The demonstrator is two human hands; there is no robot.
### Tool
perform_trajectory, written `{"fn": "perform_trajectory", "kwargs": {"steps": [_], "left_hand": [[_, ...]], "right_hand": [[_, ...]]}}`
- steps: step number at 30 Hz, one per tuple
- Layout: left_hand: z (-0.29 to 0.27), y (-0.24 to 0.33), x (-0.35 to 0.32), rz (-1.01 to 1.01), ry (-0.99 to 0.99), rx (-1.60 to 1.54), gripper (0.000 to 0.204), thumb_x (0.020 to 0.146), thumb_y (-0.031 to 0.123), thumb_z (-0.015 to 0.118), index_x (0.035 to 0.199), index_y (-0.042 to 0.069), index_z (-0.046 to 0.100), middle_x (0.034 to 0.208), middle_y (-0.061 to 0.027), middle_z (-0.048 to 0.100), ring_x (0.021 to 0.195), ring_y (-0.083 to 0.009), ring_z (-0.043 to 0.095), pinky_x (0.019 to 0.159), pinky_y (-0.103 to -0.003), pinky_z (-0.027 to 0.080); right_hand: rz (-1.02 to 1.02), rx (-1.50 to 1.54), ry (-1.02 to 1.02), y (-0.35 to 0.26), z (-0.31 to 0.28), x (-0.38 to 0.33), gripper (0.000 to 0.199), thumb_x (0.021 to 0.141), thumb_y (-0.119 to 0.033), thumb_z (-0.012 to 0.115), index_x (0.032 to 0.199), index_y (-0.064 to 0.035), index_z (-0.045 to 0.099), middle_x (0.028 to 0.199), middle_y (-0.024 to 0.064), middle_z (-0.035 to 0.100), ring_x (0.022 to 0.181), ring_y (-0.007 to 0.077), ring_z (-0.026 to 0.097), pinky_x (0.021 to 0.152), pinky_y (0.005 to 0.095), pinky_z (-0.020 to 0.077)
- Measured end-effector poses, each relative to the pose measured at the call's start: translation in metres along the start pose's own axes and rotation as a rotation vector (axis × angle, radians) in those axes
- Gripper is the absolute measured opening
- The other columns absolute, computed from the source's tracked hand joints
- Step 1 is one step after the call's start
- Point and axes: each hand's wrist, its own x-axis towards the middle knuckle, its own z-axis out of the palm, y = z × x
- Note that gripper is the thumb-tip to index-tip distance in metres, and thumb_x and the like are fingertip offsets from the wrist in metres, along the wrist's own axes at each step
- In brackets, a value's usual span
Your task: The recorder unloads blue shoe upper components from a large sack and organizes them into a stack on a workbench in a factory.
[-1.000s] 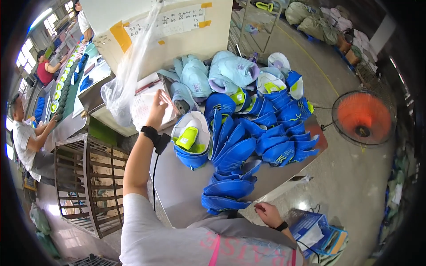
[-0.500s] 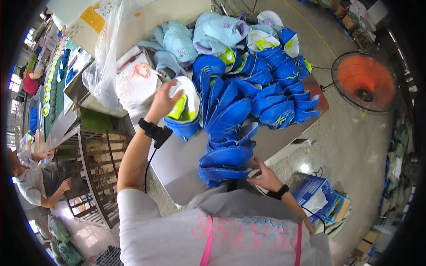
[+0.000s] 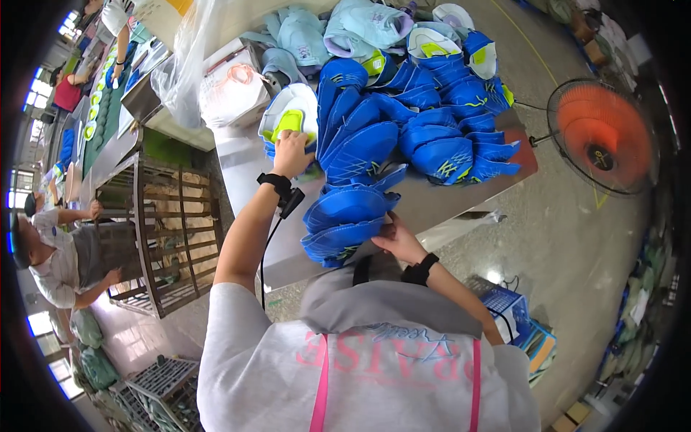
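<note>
My left hand [image 3: 290, 153] reaches over the near edge of a stack of shoe uppers [image 3: 296, 108], white inside with lime tongues and blue below. Its fingers are bent over the lime part and closed on the edge. Nearer my body, my right hand [image 3: 400, 242] pinches the right edge of several nested blue shoe uppers [image 3: 344, 216] at the table's near edge; some of its fingertips are hidden behind them. Beyond these, a fanned row of blue uppers [image 3: 363, 147] lies on the metal table [image 3: 248, 191], with more blue uppers [image 3: 439, 147] to its right.
Light blue uppers [image 3: 367, 29] are heaped at the back. A plastic bag [image 3: 188, 75] and a white bundle [image 3: 234, 90] sit at back left. An orange fan [image 3: 603, 137] stands at right, a blue crate [image 3: 504, 302] at lower right. Another person [image 3: 61, 252] holds a slatted rack [image 3: 176, 230].
My left hand has come from the far side of the white-and-lime stack to its near edge. My right hand and the near blue uppers have shifted left. The whole view has tilted slightly.
</note>
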Motion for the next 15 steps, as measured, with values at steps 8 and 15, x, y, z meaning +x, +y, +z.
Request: {"fn": "perform_trajectory", "kwargs": {"steps": [8,15], "left_hand": [[-0.026,0.028,-0.015,-0.115,-0.082,-0.471,0.066,0.08,0.029,0.057,0.135,0.008,0.027,0.127,-0.0182,0.045,0.121,-0.0343,0.039,0.096,-0.044,0.033],[-0.02,0.039,0.001,-0.154,-0.194,-0.415,0.085,0.074,0.06,0.058,0.111,-0.016,0.047,0.104,-0.0308,0.056,0.102,-0.0392,0.055,0.087,-0.038,0.042]], "right_hand": [[-0.031,-0.084,0.15,0.026,-0.004,0.027,0.101,0.067,-0.029,0.076,0.136,0.0027,0.009,0.126,0.0228,0.042,0.108,0.0305,0.051,0.081,0.0368,0.0478],[-0.406,-0.092,0.128,0.009,-0.001,0.053,0.133,0.054,-0.023,0.084,0.136,-0.0046,-0.019,0.142,0.0209,0.012,0.132,0.03,0.014,0.108,0.0384,0.0154]]}}
